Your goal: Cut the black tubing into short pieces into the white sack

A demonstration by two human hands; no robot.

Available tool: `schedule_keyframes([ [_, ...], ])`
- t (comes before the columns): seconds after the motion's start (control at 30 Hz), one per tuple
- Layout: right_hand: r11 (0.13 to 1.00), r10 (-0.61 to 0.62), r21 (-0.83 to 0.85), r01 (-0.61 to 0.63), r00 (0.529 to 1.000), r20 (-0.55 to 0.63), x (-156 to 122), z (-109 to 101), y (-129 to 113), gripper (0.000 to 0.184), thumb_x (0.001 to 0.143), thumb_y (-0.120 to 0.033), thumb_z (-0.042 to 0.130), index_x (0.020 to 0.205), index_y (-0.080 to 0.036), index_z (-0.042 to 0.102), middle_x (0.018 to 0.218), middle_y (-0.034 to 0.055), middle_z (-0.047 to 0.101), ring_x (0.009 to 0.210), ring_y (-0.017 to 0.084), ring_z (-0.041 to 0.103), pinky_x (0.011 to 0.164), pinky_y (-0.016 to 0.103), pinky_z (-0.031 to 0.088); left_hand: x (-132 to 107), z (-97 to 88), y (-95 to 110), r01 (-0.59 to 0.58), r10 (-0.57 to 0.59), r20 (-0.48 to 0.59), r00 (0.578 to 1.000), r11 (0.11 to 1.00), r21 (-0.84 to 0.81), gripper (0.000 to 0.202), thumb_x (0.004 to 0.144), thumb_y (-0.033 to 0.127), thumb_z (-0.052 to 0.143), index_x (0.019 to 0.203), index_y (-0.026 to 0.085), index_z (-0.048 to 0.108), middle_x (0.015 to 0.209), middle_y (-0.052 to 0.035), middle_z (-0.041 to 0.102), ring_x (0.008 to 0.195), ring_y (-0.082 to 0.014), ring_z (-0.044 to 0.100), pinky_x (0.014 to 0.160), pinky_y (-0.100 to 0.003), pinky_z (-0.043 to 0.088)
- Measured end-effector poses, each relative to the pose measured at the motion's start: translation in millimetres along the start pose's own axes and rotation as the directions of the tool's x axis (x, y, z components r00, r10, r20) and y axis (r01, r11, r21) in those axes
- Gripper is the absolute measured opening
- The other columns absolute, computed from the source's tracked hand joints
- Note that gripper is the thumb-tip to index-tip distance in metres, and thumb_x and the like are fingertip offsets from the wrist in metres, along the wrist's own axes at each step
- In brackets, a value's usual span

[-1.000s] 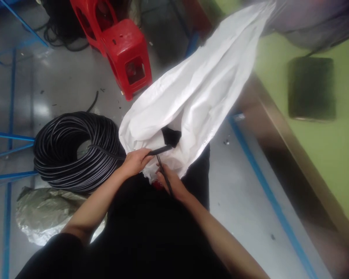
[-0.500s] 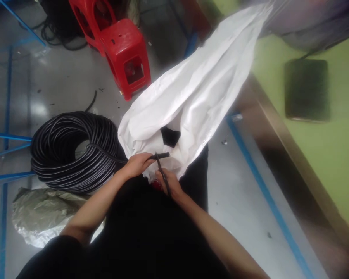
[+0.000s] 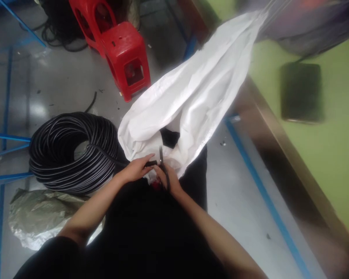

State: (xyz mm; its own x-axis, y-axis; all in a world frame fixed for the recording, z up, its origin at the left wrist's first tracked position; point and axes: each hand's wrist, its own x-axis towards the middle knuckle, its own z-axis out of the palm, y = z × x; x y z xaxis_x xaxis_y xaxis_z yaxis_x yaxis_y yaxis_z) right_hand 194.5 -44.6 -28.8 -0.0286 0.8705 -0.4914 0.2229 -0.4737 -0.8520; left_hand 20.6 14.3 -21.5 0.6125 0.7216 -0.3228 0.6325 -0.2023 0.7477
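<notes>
My left hand (image 3: 136,169) grips a black cable near its end, and the short cut end (image 3: 150,163) sticks out between thumb and fingers. That cable runs left to a big coil of black cable (image 3: 72,174) on the floor. Closed around the handles of a pair of scissors (image 3: 161,155), my right hand (image 3: 171,179) is just right of the cable end. The blades point up and look nearly closed. Both hands are over the mouth of a long white sack (image 3: 163,108), which stretches away to the upper right. Something red shows partly below the right hand.
Red plastic stools (image 3: 125,50) stand beyond the coil. A crumpled grey-green and silver bag (image 3: 46,213) lies nearer. Blue tape (image 3: 258,182) marks the grey floor. A green surface (image 3: 337,155) with a dark rectangular object (image 3: 301,92) lies to the right, blurred.
The cable no longer reaches past the scissors; the piece beyond my left hand is shorter. The scissors have turned more upright and their blades have come off the cable.
</notes>
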Motion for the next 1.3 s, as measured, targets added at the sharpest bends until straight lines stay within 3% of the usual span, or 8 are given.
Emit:
schedule_keyframes([
  [0.17, 0.994, -0.012, 0.111, 0.007, 0.999, 0.045, 13.0, 10.3, 2.2, 0.03, 0.081, -0.047, 0.056, 0.083, -0.017, 0.057, 0.052, -0.0028, 0.057, 0.043, 0.013, 0.055, 0.042, 0.023, 0.045, -14.1, 11.1, -6.4, 0.002, 0.0, 0.05, 0.999, 0.999, -0.046, 0.064, 0.087, 0.027, 0.052, 0.146, 0.02, 0.026, 0.122, -0.0101, 0.063, 0.1, -0.02, 0.064, 0.089, -0.033, 0.049],
  [0.33, 0.973, 0.014, 0.231, -0.018, 1.0, 0.018, 16.0, 13.9, 1.1, 0.032, 0.078, -0.049, 0.058, 0.08, -0.017, 0.056, 0.051, -0.0032, 0.055, 0.041, 0.011, 0.053, 0.039, 0.022, 0.043, -31.6, -1.8, -24.0, -0.009, 0.01, -0.019, 1.0, 0.998, 0.061, 0.052, 0.088, 0.036, 0.053, 0.136, 0.019, 0.044, 0.123, -0.0107, 0.062, 0.107, -0.0216, 0.061, 0.095, -0.035, 0.047],
  [0.43, 0.962, 0.035, 0.272, -0.04, 0.999, 0.022, 17.4, 13.2, 2.5, 0.038, 0.078, -0.056, 0.058, 0.075, -0.017, 0.055, 0.052, -0.0017, 0.055, 0.042, 0.012, 0.053, 0.039, 0.022, 0.044, -36.4, -6.9, -28.8, -0.013, 0.018, -0.071, 0.997, 0.997, 0.08, 0.037, 0.092, 0.039, 0.046, 0.123, 0.021, 0.057, 0.117, -0.0067, 0.066, 0.104, -0.019, 0.063, 0.093, -0.032, 0.048],
  [0.6, 0.939, -0.035, 0.344, 0.016, 0.998, 0.05, 12.0, 4.5, 10.4, 0.044, 0.084, -0.06, 0.048, 0.09, -0.017, 0.057, 0.062, 0.0006, 0.058, 0.053, 0.014, 0.056, 0.05, 0.027, 0.049, -27.5, -18.4, -7.5, 0.035, 0.004, -0.311, 0.95, 0.992, 0.121, 0.035, 0.094, 0.038, 0.042, 0.116, 0.019, 0.061, 0.105, -0.0051, 0.069, 0.093, -0.0168, 0.065, 0.085, -0.028, 0.05],
  [0.67, 0.943, -0.086, 0.329, 0.052, 0.992, 0.087, 4.7, -2.2, 11.4, 0.045, 0.086, -0.059, 0.046, 0.102, -0.018, 0.055, 0.069, 0.0016, 0.06, 0.059, 0.015, 0.057, 0.056, 0.028, 0.05, -20.7, -26.2, 8.8, 0.002, 0.047, -0.338, 0.94, 0.99, 0.142, 0.034, 0.095, 0.038, 0.041, 0.115, 0.019, 0.061, 0.101, -0.0044, 0.069, 0.089, -0.0153, 0.065, 0.082, -0.026, 0.049],
  [0.83, 0.981, -0.16, 0.138, 0.136, 0.972, 0.173, -12.9, -15.4, 4.3, 0.041, 0.087, -0.049, 0.049, 0.115, -0.02, 0.053, 0.086, 0.004, 0.062, 0.072, 0.017, 0.059, 0.071, 0.032, 0.05, -3.2, -37.2, 35.5, 0.034, 0.06, -0.287, 0.956, 0.949, 0.312, 0.032, 0.095, 0.041, 0.04, 0.112, 0.024, 0.061, 0.097, -0.0018, 0.067, 0.086, -0.0154, 0.064, 0.075, -0.024, 0.047],
  [1.1, 0.984, -0.145, -0.079, 0.161, 0.972, 0.184, -13.0, -12.9, 0.1, 0.038, 0.089, -0.043, 0.045, 0.117, -0.018, 0.054, 0.087, 0.0056, 0.065, 0.076, 0.02, 0.062, 0.074, 0.035, 0.049, -0.4, -27.6, 31.5, 0.019, 0.022, -0.082, 0.996, 0.883, 0.468, 0.03, 0.096, 0.041, 0.037, 0.11, 0.026, 0.06, 0.093, -0.0013, 0.065, 0.085, -0.0161, 0.061, 0.069, -0.025, 0.043],
  [1.3, 0.981, -0.076, -0.168, 0.094, 0.991, 0.11, -13.2, -6.1, 4.4, 0.036, 0.089, -0.046, 0.044, 0.103, -0.017, 0.061, 0.079, 0.0054, 0.066, 0.073, 0.02, 0.062, 0.07, 0.033, 0.048, 1.9, -22.9, 27.1, 0.016, 0.005, -0.043, 0.999, 0.883, 0.47, 0.03, 0.096, 0.043, 0.037, 0.109, 0.025, 0.059, 0.093, -0.0013, 0.065, 0.085, -0.0165, 0.061, 0.068, -0.025, 0.042],
])
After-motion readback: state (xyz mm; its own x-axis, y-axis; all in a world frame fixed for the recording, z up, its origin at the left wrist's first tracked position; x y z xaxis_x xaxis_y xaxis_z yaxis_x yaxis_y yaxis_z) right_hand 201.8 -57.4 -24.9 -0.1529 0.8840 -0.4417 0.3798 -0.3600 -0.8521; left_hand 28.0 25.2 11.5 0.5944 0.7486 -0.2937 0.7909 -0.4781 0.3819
